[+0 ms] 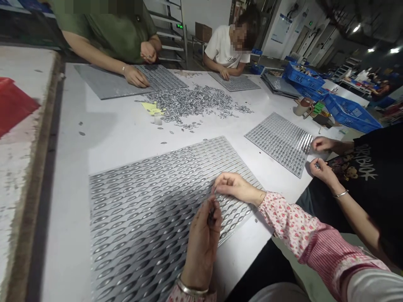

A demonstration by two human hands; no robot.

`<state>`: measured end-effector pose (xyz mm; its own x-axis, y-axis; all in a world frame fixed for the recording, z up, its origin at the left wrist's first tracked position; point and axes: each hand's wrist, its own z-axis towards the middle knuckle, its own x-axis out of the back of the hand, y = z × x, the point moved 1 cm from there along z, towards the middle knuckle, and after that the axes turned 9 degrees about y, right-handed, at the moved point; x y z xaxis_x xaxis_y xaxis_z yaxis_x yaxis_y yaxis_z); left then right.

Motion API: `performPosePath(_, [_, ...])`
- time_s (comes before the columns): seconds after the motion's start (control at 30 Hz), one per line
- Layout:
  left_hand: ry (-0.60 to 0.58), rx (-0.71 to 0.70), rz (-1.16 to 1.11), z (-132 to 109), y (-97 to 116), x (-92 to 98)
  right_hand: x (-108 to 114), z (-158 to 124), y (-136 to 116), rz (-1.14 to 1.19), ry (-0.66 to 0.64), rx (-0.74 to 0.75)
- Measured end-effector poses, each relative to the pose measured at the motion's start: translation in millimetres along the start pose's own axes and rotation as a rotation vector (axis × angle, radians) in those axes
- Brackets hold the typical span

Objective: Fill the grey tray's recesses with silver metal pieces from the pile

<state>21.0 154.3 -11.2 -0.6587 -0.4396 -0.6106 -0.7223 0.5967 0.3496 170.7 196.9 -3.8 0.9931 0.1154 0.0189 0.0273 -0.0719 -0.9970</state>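
A large grey sheet (176,167) lies on the white table in front of me, covered with rows of shiny, leaf-shaped silver pieces; toward its far right the rows look barer. Above the sheet, my left hand (204,235) is curled closed around several small dark silver pieces, partly hidden by the fingers. My right hand (236,187) reaches in from the right, its thumb and fingers pinched together close to the left fingertips. What sits in that pinch is too small to make out.
A heap of loose silver pieces (192,102) spreads mid-table beside yellow paper (153,109). Co-workers sit at the far side and right, with their own sheets (278,140). A mug (304,107) and blue crates (348,111) stand at right; a red item (15,105) lies left.
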Motion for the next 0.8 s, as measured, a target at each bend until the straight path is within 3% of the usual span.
performPosePath(0.1, [0.099, -0.026, -0.054, -1, 6, -2.4, 16, 13, 12, -0.091, 0.124, 0.015])
performPosePath(0.23, [0.15, 0.022, -0.143, -1, 10, -1.7, 30, 24, 19, -0.471, 0.072, 0.129])
performPosePath(0.37, [0.15, 0.075, -0.168, 0, 9, -0.7, 28, 31, 26, -0.614, 0.035, 0.16])
performPosePath(0.57, [0.156, 0.078, -0.123, 1, 7, 1.6, 21, 39, 33, -0.856, 0.05, 0.322])
performPosePath(0.7, [0.133, 0.067, -0.071, 1, 4, 2.6, 18, 36, 31, -0.887, 0.09, 0.327])
performPosePath(0.8, [0.123, 0.039, -0.022, 0, 2, 2.1, 15, 27, 18, -0.721, 0.105, 0.287])
